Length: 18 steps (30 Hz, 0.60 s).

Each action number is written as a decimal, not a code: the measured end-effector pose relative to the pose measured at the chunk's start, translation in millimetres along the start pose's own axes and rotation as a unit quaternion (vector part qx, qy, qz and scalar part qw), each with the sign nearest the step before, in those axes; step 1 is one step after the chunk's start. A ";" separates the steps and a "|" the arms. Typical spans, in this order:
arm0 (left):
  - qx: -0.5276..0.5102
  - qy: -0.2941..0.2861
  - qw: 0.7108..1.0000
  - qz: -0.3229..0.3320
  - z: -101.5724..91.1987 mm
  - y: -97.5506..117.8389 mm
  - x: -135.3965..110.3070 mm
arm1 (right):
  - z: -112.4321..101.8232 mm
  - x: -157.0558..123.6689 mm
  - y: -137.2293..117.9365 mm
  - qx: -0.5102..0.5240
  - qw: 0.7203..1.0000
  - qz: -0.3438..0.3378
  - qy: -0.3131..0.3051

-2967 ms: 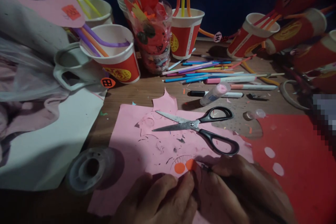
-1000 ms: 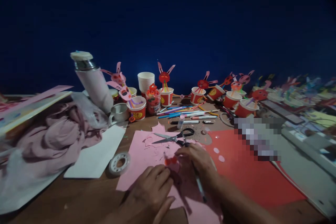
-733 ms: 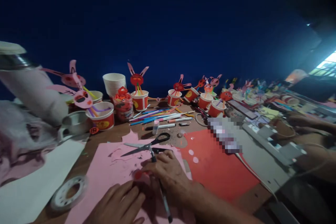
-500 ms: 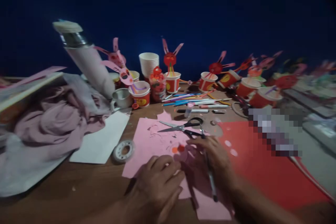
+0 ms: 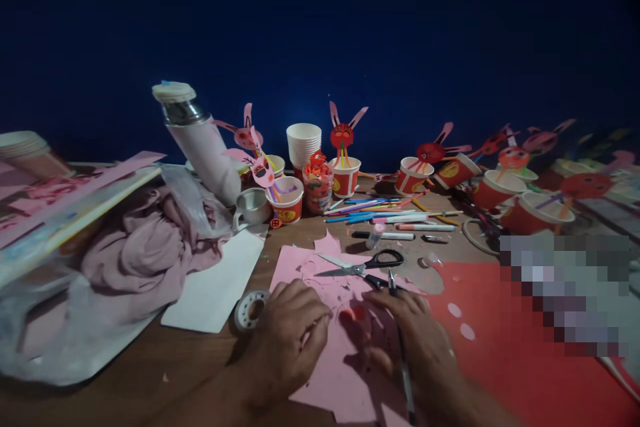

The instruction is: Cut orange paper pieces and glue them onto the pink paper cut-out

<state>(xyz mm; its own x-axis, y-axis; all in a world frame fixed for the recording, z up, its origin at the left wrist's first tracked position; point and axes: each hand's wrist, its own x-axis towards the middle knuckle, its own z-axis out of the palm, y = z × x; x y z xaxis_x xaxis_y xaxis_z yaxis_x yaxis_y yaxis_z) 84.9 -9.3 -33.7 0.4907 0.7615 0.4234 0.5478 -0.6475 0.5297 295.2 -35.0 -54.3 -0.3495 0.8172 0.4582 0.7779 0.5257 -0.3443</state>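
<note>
My left hand (image 5: 290, 337) rests over the left part of the pink paper (image 5: 327, 373), fingers curled together; anything inside them is hidden. My right hand (image 5: 425, 337) is at the paper's right side with a pen (image 5: 404, 353) held along its fingers, one end pointing away from me. Between the hands, near my right fingertips, are small orange-red round pieces (image 5: 357, 313), partly blurred. Open-bladed scissors (image 5: 350, 270) with black handles lie on the paper just beyond my right hand. Beside my left hand is a roll of tape (image 5: 250, 310).
Red paper (image 5: 500, 347) lies at right with pale oval cutouts (image 5: 467, 331). Several markers (image 5: 365, 213) lie farther back, before paper cups (image 5: 347, 177) with rabbit-like figures. At left are a white flask (image 5: 203, 147), a metal mug (image 5: 251, 207), crumpled cloth (image 5: 145, 240) and white paper (image 5: 217, 280).
The view has shifted, so the table things sit lower and farther right. My left hand has moved forward toward the tape roll. The pen has shifted slightly toward the scissors along with my right hand.
</note>
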 end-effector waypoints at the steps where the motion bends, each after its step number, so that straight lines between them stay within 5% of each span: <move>1: -0.007 -0.005 1.000 -0.013 -2.0 -1.6 2.0 | -1.9 2.3 -0.7 -0.008 1.000 -0.017 -0.017; 7: -0.046 -0.012 0.997 -0.066 -1.8 -1.2 5.6 | -1.7 9.7 -9.1 0.004 0.996 -0.027 -0.084; 18: -0.112 -0.031 0.982 -0.152 -4.1 6.2 5.4 | 6.3 6.7 -16.6 0.035 0.997 0.016 -0.060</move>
<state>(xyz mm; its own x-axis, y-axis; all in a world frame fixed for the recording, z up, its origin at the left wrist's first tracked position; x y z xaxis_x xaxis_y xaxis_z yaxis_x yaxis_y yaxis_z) 88.2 -9.1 -25.1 0.3712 0.9110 0.1796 0.5165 -0.3634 0.7754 276.7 -36.7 -50.7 -0.3879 0.8542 0.3463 0.7531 0.5103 -0.4153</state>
